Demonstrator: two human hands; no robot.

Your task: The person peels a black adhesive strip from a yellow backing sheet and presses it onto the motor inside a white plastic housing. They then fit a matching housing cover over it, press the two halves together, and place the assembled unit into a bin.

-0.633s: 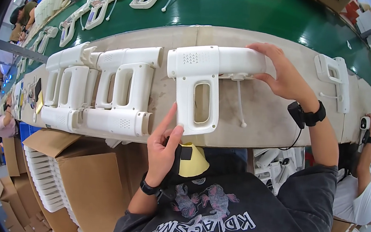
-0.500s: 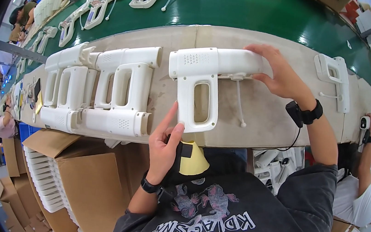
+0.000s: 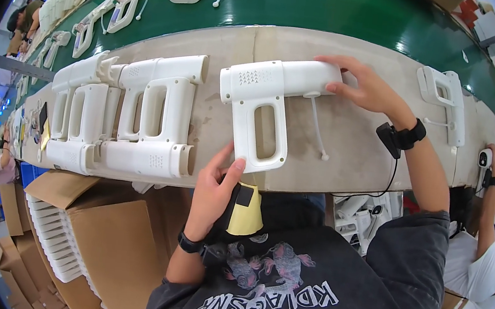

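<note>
A white plastic housing [image 3: 312, 79] with a barrel, a patch of small vents and a looped handle lies in front of me on the table. My left hand [image 3: 212, 190] pinches the lower corner of the handle between thumb and fingers. At the barrel's right end, my right hand [image 3: 364, 88] is curled, thumb below and fingers above. From under the barrel a thin white cord [image 3: 318, 129] with a small knob at its end extends over the tabletop. Beside my left hand hangs a pale yellow piece [image 3: 246, 213] with a black patch.
Several similar housings [image 3: 157, 112] stand close together at the left. Another white part [image 3: 446, 95] lies at the right. Beyond the table's far edge, a green belt [image 3: 315, 8] carries open half-shells. Below left is a cardboard box [image 3: 119, 244]; a person [image 3: 477, 244] works at the right.
The housing has turned slightly, its right end tipping away from me. Both hands keep hold of it. The whole view has shifted a little.
</note>
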